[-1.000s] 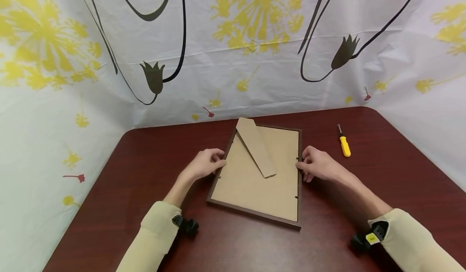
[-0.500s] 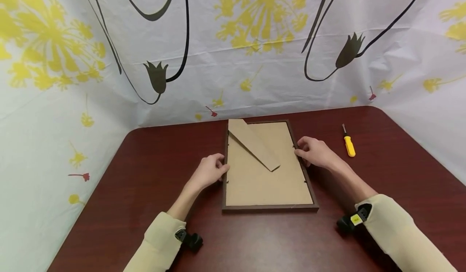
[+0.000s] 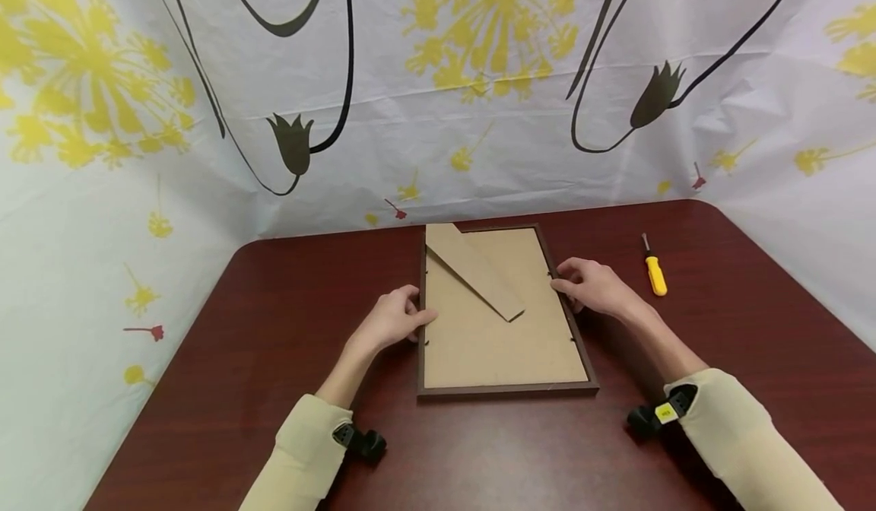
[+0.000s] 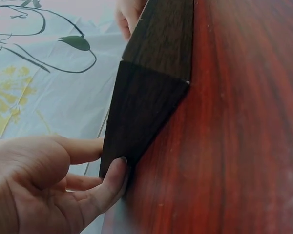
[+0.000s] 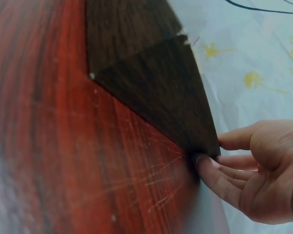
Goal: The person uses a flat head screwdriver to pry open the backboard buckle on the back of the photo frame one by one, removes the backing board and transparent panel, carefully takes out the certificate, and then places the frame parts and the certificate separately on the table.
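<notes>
A picture frame (image 3: 505, 391) with a dark brown wooden border lies back side up on the table. Its tan backing board (image 3: 499, 355) faces up, and a cardboard easel leg (image 3: 475, 274) slants across it from the far left corner. My left hand (image 3: 391, 319) grips the left side, thumb over the border onto the board. On the right side, my right hand (image 3: 594, 287) holds the border the same way, a little farther back. Both wrist views show fingertips at the border's lower edge: left fingers (image 4: 110, 183) and right fingers (image 5: 215, 175).
A screwdriver (image 3: 655, 271) with a yellow handle lies to the right, beyond my right hand. The reddish-brown table (image 3: 493, 458) ends at the back against a white sheet (image 3: 383, 77) printed with flowers. Small dark tabs (image 3: 572, 339) stick out along the frame's inner edge.
Both hands have turned the picture frame counterclockwise, so its near edge now runs nearly level in the head view. In the last half second it has barely moved.
</notes>
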Demonstrator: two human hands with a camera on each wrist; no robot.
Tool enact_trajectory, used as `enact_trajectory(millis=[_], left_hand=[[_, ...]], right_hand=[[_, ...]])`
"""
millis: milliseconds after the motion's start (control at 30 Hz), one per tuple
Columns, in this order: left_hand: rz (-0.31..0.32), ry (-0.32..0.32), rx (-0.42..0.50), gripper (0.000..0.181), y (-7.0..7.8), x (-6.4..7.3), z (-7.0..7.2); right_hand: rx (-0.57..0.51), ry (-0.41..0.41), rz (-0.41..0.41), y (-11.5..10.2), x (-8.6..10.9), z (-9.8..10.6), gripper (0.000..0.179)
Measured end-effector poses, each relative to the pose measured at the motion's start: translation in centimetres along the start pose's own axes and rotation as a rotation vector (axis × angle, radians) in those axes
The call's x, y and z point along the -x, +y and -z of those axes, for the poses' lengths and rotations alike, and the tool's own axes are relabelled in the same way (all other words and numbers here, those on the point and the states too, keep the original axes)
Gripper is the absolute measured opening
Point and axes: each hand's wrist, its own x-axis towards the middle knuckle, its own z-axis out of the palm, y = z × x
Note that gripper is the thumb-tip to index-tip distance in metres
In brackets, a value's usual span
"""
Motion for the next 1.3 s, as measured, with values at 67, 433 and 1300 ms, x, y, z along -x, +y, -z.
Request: enact_trajectory(millis=[67, 433, 1300], left_hand=[[0.006, -0.007, -0.005, 0.067, 0.0, 0.0, 0.1], [0.014, -0.019, -0.005, 0.067, -0.1, 0.0, -0.1], [-0.009, 0.010, -0.022, 0.063, -0.1, 0.2, -0.3]], right_hand=[[-0.004, -0.007, 0.002, -0.1, 0.2, 0.1, 0.050], [-0.058, -0.066, 0.023, 0.0, 1.1, 0.9, 0.047], [0.013, 0.436, -0.139, 4.3, 3.2, 6.4, 0.040]])
